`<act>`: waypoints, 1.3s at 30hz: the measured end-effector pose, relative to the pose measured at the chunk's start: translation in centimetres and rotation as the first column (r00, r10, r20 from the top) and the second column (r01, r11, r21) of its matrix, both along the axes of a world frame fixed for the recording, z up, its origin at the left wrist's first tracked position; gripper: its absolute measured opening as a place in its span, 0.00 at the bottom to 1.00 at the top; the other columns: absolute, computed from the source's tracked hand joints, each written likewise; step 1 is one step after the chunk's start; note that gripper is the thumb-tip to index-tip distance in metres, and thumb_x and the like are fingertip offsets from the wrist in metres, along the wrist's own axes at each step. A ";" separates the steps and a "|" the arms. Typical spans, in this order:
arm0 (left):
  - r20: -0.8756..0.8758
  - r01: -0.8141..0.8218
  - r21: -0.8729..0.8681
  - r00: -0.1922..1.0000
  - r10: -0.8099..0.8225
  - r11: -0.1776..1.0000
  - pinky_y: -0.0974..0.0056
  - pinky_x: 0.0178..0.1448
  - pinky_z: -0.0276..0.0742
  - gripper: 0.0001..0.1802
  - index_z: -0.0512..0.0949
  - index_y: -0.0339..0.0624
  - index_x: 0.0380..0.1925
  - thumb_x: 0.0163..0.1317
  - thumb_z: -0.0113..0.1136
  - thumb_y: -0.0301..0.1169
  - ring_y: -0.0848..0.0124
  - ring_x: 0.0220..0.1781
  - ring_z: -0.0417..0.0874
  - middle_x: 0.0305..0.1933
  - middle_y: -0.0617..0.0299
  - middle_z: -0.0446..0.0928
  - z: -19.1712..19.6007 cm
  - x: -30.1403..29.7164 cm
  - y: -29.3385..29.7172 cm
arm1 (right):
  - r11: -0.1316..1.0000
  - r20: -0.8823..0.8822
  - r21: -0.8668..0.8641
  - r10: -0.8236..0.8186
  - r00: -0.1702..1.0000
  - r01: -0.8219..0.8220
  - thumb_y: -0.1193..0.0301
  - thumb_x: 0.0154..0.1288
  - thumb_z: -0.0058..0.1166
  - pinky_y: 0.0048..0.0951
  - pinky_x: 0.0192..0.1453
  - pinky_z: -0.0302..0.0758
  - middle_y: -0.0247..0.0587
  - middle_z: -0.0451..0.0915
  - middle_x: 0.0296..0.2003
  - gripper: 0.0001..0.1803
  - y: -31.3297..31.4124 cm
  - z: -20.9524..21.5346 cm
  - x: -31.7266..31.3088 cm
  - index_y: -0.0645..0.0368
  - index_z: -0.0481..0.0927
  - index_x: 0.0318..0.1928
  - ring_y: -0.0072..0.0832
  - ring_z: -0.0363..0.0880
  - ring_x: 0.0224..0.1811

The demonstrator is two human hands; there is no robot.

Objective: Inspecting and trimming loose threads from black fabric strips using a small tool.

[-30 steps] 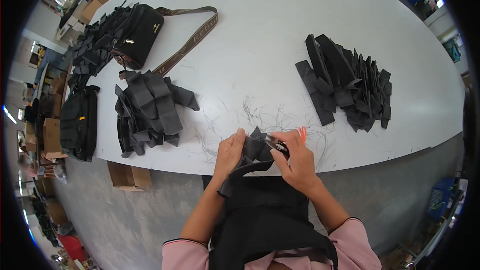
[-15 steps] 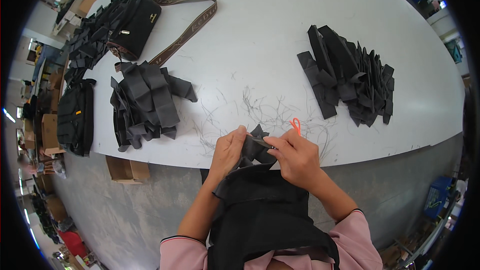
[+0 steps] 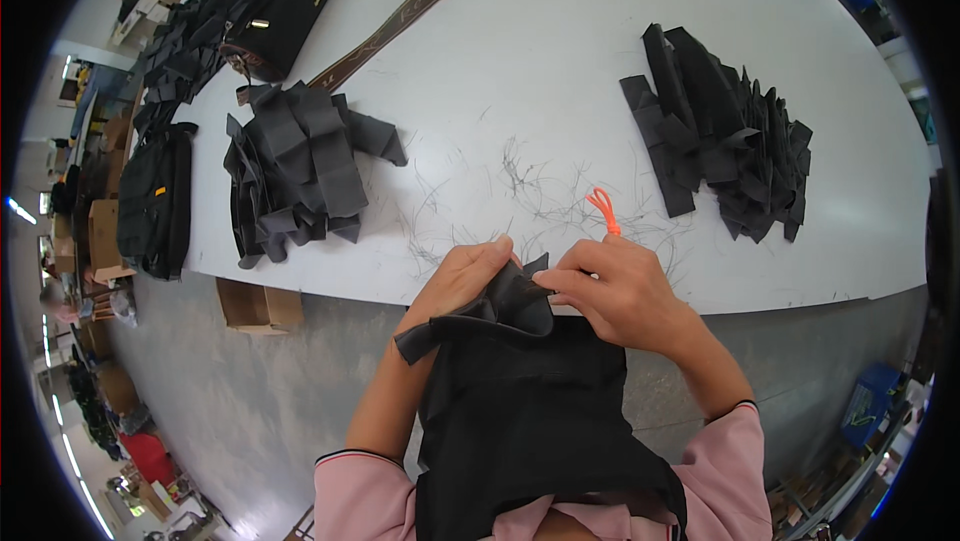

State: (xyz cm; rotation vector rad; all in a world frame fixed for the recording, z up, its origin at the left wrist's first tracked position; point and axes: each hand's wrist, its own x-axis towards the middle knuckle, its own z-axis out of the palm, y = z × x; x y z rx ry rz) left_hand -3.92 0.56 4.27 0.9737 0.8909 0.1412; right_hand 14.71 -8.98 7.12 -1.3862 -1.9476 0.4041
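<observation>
Just in front of the table's near edge, my left hand (image 3: 462,281) is closed on a strip of dark grey fabric (image 3: 510,303), folded and bunched. One end of the strip hangs over my left wrist. My right hand (image 3: 622,291) is closed too, its thumb and forefinger pinched at the strip's right edge. From the top of that hand sticks an orange cord loop (image 3: 602,203); whatever it is tied to lies mostly hidden in the palm. Under both hands is a black apron (image 3: 520,411) over my front.
Loose thread ends (image 3: 530,181) litter the white table (image 3: 520,31). Dark fabric strips lie in a left pile (image 3: 310,161) and a right pile (image 3: 720,131). Behind the left one are a black shoulder bag (image 3: 290,16) and a black backpack (image 3: 155,203). A cardboard box (image 3: 260,308) is on the floor.
The fabric strip has been turned and drawn nearer, its end now lying over my left wrist. My right hand has shifted slightly right. The view has tilted, so the table things sit higher.
</observation>
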 end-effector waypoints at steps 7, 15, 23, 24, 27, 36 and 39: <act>0.048 0.067 -0.049 0.997 -0.065 0.997 0.75 0.32 0.63 0.24 0.75 0.39 0.25 0.69 0.46 0.48 0.83 0.26 0.66 0.22 0.72 0.70 -0.4 -0.7 -0.2 | 0.971 0.193 0.043 0.225 0.955 -0.237 0.76 0.47 0.57 0.26 0.27 0.63 0.30 0.71 0.25 0.10 1.2 0.8 0.0 0.56 0.80 0.34 0.25 0.68 0.22; 0.033 0.089 -0.048 0.996 -0.088 0.995 0.75 0.31 0.63 0.24 0.75 0.39 0.25 0.69 0.46 0.48 0.83 0.25 0.65 0.22 0.72 0.70 -0.1 -0.9 -0.4 | 0.937 0.157 0.005 0.345 0.925 -0.350 0.75 0.48 0.54 0.26 0.27 0.65 0.32 0.66 0.26 0.06 1.9 0.2 0.2 0.57 0.75 0.30 0.25 0.69 0.24; 0.011 0.116 -0.038 0.993 -0.115 0.993 0.75 0.30 0.62 0.25 0.76 0.39 0.25 0.69 0.46 0.49 0.83 0.25 0.65 0.21 0.72 0.70 -0.3 -0.9 -0.5 | 0.936 0.231 0.039 0.331 0.915 -0.349 0.74 0.47 0.52 0.25 0.27 0.65 0.33 0.64 0.25 0.04 1.5 0.2 -0.5 0.58 0.72 0.26 0.23 0.69 0.24; 0.019 0.126 -0.039 0.992 -0.125 0.991 0.75 0.30 0.63 0.25 0.76 0.39 0.25 0.69 0.46 0.49 0.83 0.25 0.65 0.21 0.72 0.70 -0.4 -1.0 -0.5 | 0.936 0.254 0.076 0.314 0.915 -0.343 0.74 0.47 0.52 0.25 0.27 0.65 0.33 0.64 0.24 0.03 1.4 0.2 -0.7 0.58 0.73 0.25 0.23 0.69 0.24; 0.027 0.139 -0.054 0.990 -0.138 0.989 0.75 0.31 0.64 0.23 0.76 0.38 0.26 0.70 0.44 0.45 0.84 0.26 0.66 0.22 0.72 0.71 -0.6 -1.1 -0.4 | 0.942 0.264 0.093 0.288 0.921 -0.321 0.74 0.46 0.53 0.25 0.28 0.66 0.33 0.65 0.23 0.04 1.0 0.1 -0.8 0.58 0.74 0.26 0.23 0.70 0.24; -0.011 0.043 0.264 0.999 -0.042 0.963 0.72 0.36 0.67 0.17 0.75 0.35 0.32 0.69 0.47 0.39 0.80 0.31 0.69 0.27 0.68 0.72 -1.8 -1.1 -1.2 | 0.973 -0.271 -0.195 -0.177 0.946 0.126 0.77 0.40 0.61 0.28 0.26 0.69 0.33 0.68 0.24 0.15 -2.9 -2.9 -3.6 0.54 0.79 0.34 0.30 0.73 0.25; 0.041 -0.032 0.255 0.999 0.022 0.966 0.72 0.39 0.68 0.12 0.74 0.36 0.37 0.67 0.50 0.34 0.79 0.35 0.71 0.32 0.67 0.74 -1.1 -0.4 -1.7 | 0.983 -0.057 -0.047 -0.178 0.982 0.176 0.77 0.38 0.59 0.29 0.22 0.66 0.33 0.65 0.22 0.16 -3.5 -4.9 -3.9 0.54 0.80 0.34 0.30 0.70 0.21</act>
